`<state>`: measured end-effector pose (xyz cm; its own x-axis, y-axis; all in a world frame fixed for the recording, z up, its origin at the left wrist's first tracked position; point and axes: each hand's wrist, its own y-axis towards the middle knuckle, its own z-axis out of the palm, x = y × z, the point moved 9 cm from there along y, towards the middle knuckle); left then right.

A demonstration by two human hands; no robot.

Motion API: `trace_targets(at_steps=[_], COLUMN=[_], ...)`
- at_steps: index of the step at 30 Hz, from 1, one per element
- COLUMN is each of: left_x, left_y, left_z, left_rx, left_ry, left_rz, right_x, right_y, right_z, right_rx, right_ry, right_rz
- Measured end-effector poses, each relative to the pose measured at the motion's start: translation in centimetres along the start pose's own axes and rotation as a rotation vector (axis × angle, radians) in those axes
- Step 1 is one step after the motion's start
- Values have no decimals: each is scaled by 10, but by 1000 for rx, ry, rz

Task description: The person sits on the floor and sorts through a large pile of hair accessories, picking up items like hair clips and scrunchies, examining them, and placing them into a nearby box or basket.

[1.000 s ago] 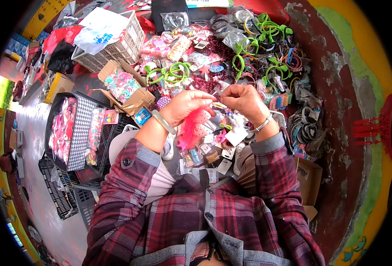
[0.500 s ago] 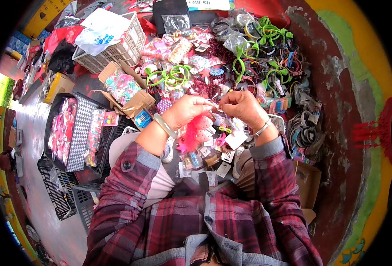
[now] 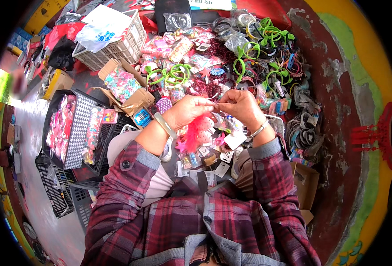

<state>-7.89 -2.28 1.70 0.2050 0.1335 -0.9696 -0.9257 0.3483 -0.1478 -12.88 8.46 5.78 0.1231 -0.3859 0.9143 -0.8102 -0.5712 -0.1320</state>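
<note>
My left hand is closed in a pinch. A red feathered hair ornament, with a pale pink dotted bow, appears to hang from beneath its fingers. Fingertip to fingertip with it, my right hand is also pinched; what lies between these fingers is too small to make out. Below the hands are pink star shapes, a white card and several small packaged pieces. A purple dotted round piece lies beside my left wrist.
Green headbands, dark red beads and bagged accessories pile up beyond my hands. At left stand an open cardboard box, a houndstooth-patterned basket and a plastic crate. Black hoops and a cardboard box lie at right.
My right hand has shifted slightly left and down, bringing its fingertips against those of my left hand. The left hand has barely moved.
</note>
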Motion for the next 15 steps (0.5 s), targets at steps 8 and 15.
trace_targets(at_steps=[8,15], left_x=[-5,-6], left_y=[-1,1], left_z=[2,2], left_rx=[10,-99], left_ry=[-126,186], left_rz=[-85,54], right_x=[0,47], right_y=[-3,-17], right_z=[-16,9], right_rx=[9,-189], right_ry=[-183,-707], right_rz=[-22,-474])
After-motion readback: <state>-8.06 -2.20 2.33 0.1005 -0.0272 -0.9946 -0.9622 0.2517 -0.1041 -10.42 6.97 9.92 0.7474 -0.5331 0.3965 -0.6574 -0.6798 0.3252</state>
